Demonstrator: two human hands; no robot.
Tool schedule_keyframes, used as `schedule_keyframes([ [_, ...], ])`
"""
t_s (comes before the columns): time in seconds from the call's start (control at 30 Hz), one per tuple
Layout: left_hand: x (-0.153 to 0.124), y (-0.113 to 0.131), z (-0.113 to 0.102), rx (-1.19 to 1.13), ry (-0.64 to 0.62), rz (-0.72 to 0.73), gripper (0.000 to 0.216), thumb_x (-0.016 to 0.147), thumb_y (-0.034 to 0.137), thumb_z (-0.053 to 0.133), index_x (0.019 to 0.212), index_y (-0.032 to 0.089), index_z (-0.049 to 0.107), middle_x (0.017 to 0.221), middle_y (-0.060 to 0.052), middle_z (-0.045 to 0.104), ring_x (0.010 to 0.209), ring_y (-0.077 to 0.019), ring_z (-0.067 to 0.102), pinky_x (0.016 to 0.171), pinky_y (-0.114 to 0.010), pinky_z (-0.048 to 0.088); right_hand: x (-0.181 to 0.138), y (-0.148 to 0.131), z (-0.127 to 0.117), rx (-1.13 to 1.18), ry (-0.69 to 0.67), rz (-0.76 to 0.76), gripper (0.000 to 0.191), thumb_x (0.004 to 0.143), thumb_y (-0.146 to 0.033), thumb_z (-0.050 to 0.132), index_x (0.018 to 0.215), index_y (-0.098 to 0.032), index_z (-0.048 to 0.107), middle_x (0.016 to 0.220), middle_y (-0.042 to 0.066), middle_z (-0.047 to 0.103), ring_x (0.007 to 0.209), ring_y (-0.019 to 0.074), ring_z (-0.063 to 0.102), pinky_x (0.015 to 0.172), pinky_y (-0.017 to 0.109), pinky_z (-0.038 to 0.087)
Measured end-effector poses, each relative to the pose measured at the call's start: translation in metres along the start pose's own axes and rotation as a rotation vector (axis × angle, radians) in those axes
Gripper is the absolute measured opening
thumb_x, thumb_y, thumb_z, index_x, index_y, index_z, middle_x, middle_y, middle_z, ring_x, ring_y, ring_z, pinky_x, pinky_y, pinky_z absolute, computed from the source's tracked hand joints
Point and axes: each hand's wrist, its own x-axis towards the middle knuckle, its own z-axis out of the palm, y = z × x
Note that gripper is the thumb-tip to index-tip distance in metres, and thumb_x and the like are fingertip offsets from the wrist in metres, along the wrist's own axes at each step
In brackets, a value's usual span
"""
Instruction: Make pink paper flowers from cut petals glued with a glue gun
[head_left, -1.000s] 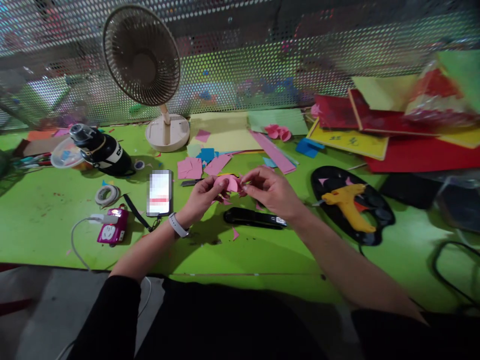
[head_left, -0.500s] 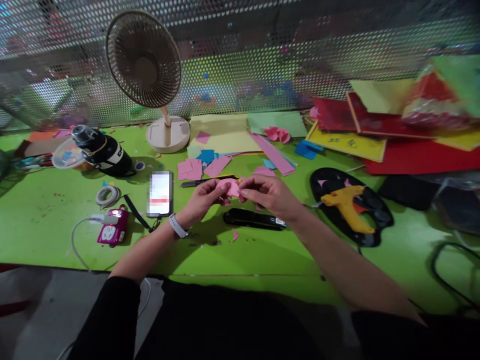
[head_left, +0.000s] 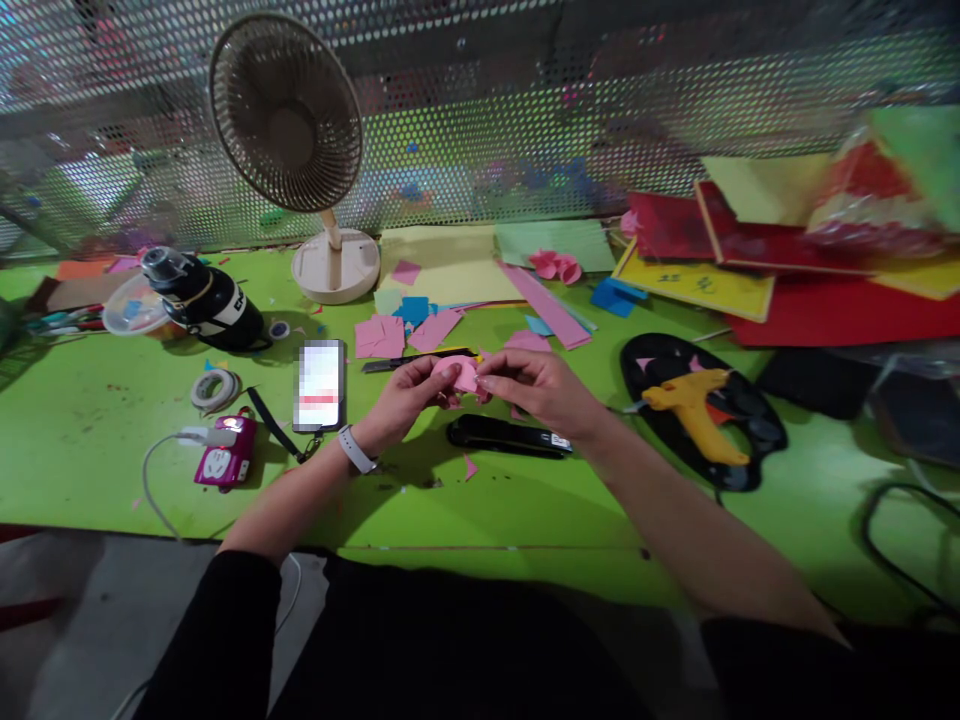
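Observation:
Between my hands is a small piece of pink paper (head_left: 463, 374) with a curved outer edge. My left hand (head_left: 416, 390) grips its left side, thumb on top. At its right edge the fingertips of my right hand (head_left: 536, 388) pinch the paper, partly hiding it. Just below lies a black stapler (head_left: 508, 437) on the green table (head_left: 420, 510). Behind my left hand rests a box cutter (head_left: 420, 359), partly covered by the fingers. A pink paper scrap (head_left: 470, 467) sits in front of the stapler.
To the right, a yellow glue gun (head_left: 697, 410) lies on a black palette-shaped tray (head_left: 637, 350). A phone (head_left: 319, 385), tape roll (head_left: 215, 390), purple plug adapter (head_left: 225, 455) and dark bottle (head_left: 214, 305) stand left. Behind are a fan (head_left: 334, 265), pink paper squares (head_left: 379, 337) and folded pink flowers (head_left: 555, 266).
Both hands keep hold of the pink paper in nearly the same place. Only a slight shift of the fingers and of the camera view shows.

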Motion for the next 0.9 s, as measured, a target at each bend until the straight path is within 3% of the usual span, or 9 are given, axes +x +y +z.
schedule_keyframes([
  [0.2, 0.000, -0.001, 0.000, -0.042, -0.004, -0.010, 0.036, 0.081, 0.042, 0.075, 0.101, 0.013, 0.069, 0.083, -0.003, 0.067, 0.066, -0.0077, 0.059, 0.067, -0.024, 0.048, 0.000, -0.001, -0.001, 0.028, -0.024, 0.013, 0.013, 0.081, -0.031, 0.071, 0.085, -0.019, 0.072, 0.078, 0.002, 0.072, 0.067, 0.0125, 0.067, 0.063, 0.026, 0.057],
  [0.9, 0.001, -0.003, 0.000, -0.055, -0.009, 0.002, 0.033, 0.081, 0.042, 0.075, 0.095, 0.013, 0.067, 0.079, -0.001, 0.065, 0.066, -0.0071, 0.059, 0.066, -0.024, 0.046, 0.000, 0.009, -0.003, 0.022, -0.071, -0.006, 0.014, 0.080, -0.032, 0.074, 0.091, -0.023, 0.075, 0.091, 0.003, 0.075, 0.081, 0.0152, 0.070, 0.078, 0.033, 0.059],
])
